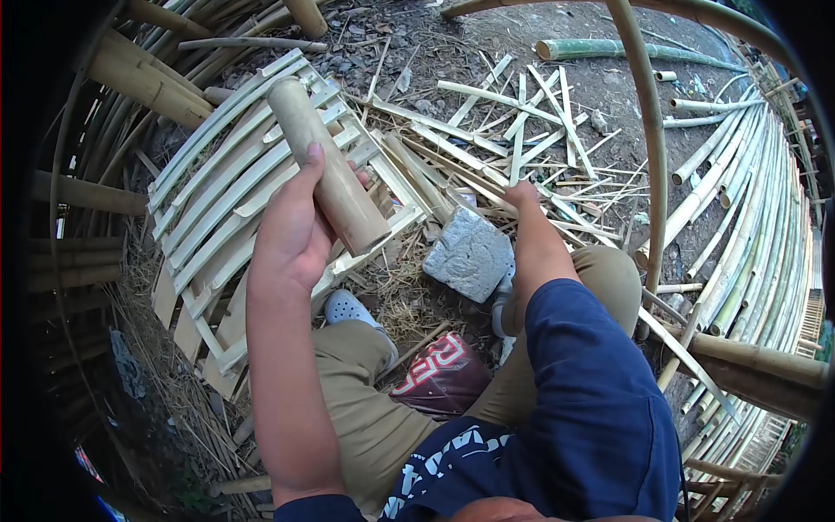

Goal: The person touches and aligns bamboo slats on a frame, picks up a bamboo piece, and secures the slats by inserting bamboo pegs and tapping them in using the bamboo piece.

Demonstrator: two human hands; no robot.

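My left hand (pixel 306 209) is wrapped around a thick, smooth bamboo tube (pixel 323 157), thumb along its side, tilted over a slatted bamboo frame. My right hand (pixel 522 195) reaches forward, fingers closed at the near end of a pale split bamboo strip (pixel 517 143). Several more loose strips (pixel 570 122) lie crossed on the ground beyond it. Between my feet and that hand sits a rough grey concrete block (pixel 470 252). The slatted frame (pixel 235 196), made of pale bamboo slats, lies to the left.
A maroon sack (pixel 444 374) with printed letters lies between my legs. A bamboo post (pixel 645 130) curves up at the right. Many long bamboo poles (pixel 739 226) are stacked along the right side. One green pole (pixel 609 50) rests at the back. Thick poles (pixel 143 78) stand left.
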